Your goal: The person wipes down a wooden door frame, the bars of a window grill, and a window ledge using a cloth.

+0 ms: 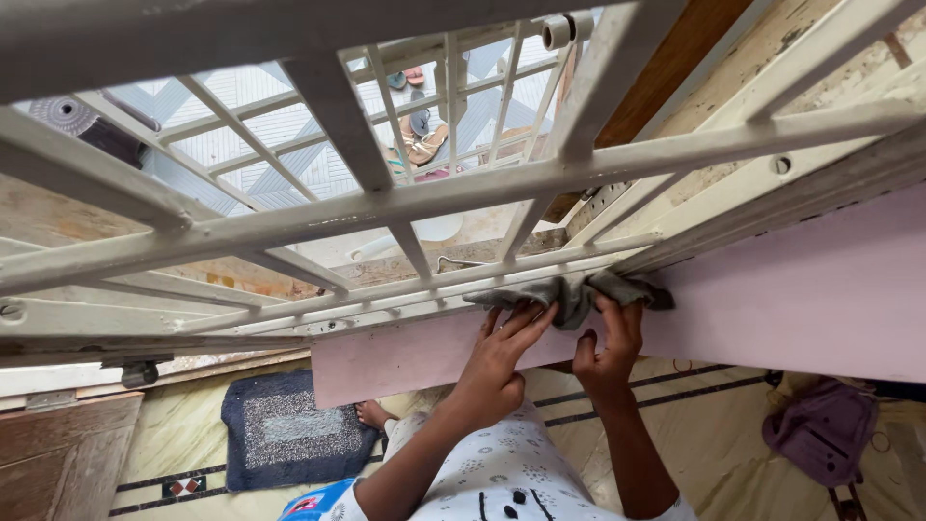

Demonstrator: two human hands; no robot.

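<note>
both hands press a grey cloth (569,292) against the bottom rail of a white window grille (405,198). the left hand (502,357) lies flat and open, fingers spread up onto the left part of the cloth. the right hand (610,345) has its fingers curled into the right part, pinching a fold of it against the rail. the cloth is bunched in the middle between the two hands and sits right where the grille meets the pink sill (772,289) below it. through the bars, far down, are patterned tiles and some sandals (424,145), so the window is high above that ground. on the room floor lie a dark blue mat (289,429), a bare foot (371,415) at its edge, and a purple bag (825,434) to the right. the likeliest slip, as i judge it: only the right hand really grips, so a push from the flat left hand could feed a loose end through the gap between the bars and the cloth could drop outside. the paint looks chipped and the rail carries screws, which could snag the fabric or scrape a fingertip. leaning hard on the sill could also unsettle the footing.
</note>
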